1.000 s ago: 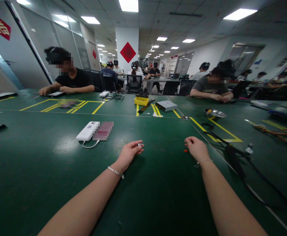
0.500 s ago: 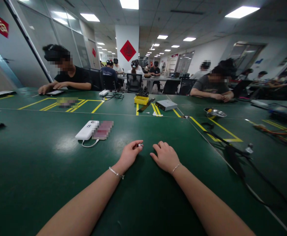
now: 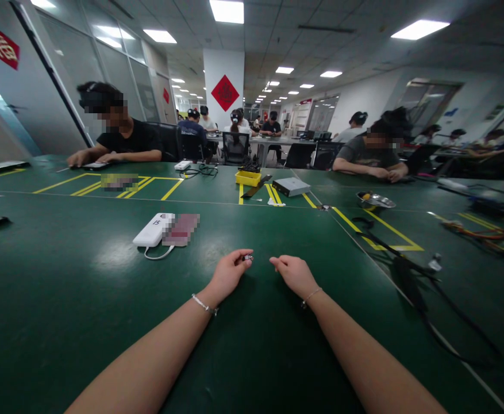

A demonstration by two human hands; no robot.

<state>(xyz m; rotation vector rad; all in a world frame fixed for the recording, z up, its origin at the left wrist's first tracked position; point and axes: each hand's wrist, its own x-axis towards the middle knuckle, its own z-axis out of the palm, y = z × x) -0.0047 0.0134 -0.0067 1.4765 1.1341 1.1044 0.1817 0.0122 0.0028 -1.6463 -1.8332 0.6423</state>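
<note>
My left hand (image 3: pixel 229 271) pinches a small shiny silver metal piece (image 3: pixel 248 258) between thumb and fingertips; it is too small to name more closely. Facing it across a short gap, my right hand (image 3: pixel 295 272) is closed, thumb and index finger pressed together. Whether anything sits between those fingertips cannot be made out. Both hands are just above or on the green tabletop (image 3: pixel 243 345). Beyond my left hand lies a white power bank (image 3: pixel 152 231) marked 15, its short white cable running to a blurred reddish flat object (image 3: pixel 186 227).
A black cable (image 3: pixel 407 282) snakes over the right side. Farther back are a metal bowl (image 3: pixel 376 200), a grey box (image 3: pixel 291 187) and a yellow tray (image 3: pixel 248 177) of dark items. People sit across the table at left (image 3: pixel 126 138) and right (image 3: pixel 370 158).
My right hand has gone from loosely spread fingers to a closed pinch. The left hand keeps its hold on the small silver piece, almost unmoved.
</note>
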